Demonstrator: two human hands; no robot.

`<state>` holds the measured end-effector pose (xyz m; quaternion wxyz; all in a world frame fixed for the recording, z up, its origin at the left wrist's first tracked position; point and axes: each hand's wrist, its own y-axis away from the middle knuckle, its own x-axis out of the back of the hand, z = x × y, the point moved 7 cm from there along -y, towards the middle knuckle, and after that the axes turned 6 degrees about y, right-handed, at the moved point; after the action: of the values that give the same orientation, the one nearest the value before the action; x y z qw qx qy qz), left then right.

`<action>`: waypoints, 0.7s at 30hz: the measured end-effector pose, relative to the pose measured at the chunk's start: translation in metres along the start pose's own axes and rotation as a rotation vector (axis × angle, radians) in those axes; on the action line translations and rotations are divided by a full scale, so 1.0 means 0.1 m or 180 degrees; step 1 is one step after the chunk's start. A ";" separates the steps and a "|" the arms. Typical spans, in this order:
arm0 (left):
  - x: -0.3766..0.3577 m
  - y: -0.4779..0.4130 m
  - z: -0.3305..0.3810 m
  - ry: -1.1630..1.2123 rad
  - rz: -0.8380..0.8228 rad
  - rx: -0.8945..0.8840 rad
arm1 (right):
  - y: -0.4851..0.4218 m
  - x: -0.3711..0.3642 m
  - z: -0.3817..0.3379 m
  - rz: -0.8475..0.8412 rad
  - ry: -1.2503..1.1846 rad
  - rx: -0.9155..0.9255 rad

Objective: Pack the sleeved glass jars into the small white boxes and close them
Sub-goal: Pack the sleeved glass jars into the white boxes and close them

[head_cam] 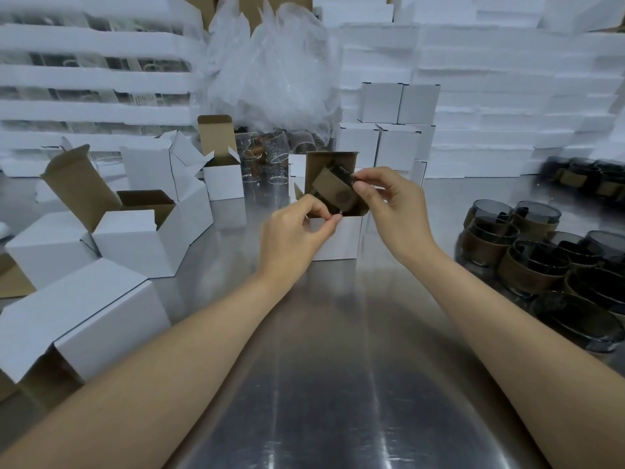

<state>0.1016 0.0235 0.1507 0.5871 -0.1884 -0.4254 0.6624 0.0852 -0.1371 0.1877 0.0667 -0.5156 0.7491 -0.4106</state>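
Note:
A small white box (338,240) stands open at the middle of the steel table, its brown-lined lid upright behind it. A dark glass jar with a brown sleeve (333,191) sits tilted in the box's mouth, partly inside. My left hand (297,231) pinches the box's front edge near the jar. My right hand (389,201) pinches the jar's upper rim from the right. Several more sleeved jars (527,255) stand grouped at the right.
Open and shut white boxes (135,231) crowd the left side. Shut boxes (399,130) are stacked behind the middle, next to clear glasses (267,154) and crumpled plastic wrap (270,72). White foam sheets (507,96) are piled along the back.

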 end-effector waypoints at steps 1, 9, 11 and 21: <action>0.00 0.00 0.00 0.0044 0.0000 0.0006 | 0.00 0.01 0.02 0.0033 0.0047 -0.0024; 0.06 -0.06 -0.04 0.0070 0.0376 0.0027 | 0.05 -0.08 0.00 -0.0364 0.0783 0.0375; 0.04 -0.06 -0.13 0.0140 0.0290 0.0243 | 0.10 -0.20 -0.02 -0.0675 0.1182 0.0655; -0.08 -0.04 -0.33 0.0967 -0.0071 0.1113 | 0.15 0.02 0.12 0.0691 -0.0090 0.0260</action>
<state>0.1309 0.0268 0.1330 0.6754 -0.1767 -0.2129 0.6836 0.0797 -0.1435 0.1700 0.1423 -0.4341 0.7822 -0.4237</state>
